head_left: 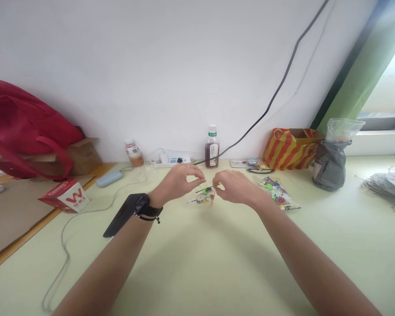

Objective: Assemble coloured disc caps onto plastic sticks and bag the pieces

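Observation:
My left hand [181,181], with a dark watch at the wrist, is closed in a pinch above the table. Whatever its fingertips may hold is too small to make out. My right hand [232,186] is closed too, its thumb and finger gripping a thin red-orange piece [213,195] that points downward. Under and between both hands lie several small coloured pieces [202,198], blue, green, yellow and clear. Just right of my right hand rests a clear plastic bag [278,193] full of similar small coloured parts.
A dark-tea bottle [212,151] stands by the wall, with a power strip [174,159] beside it. Leftward are a black phone-like slab [123,214], a pale blue case [109,178], a grey cable [64,237] and a red-white box [66,196]. A striped bag [289,149] and grey bag [331,164] stand right.

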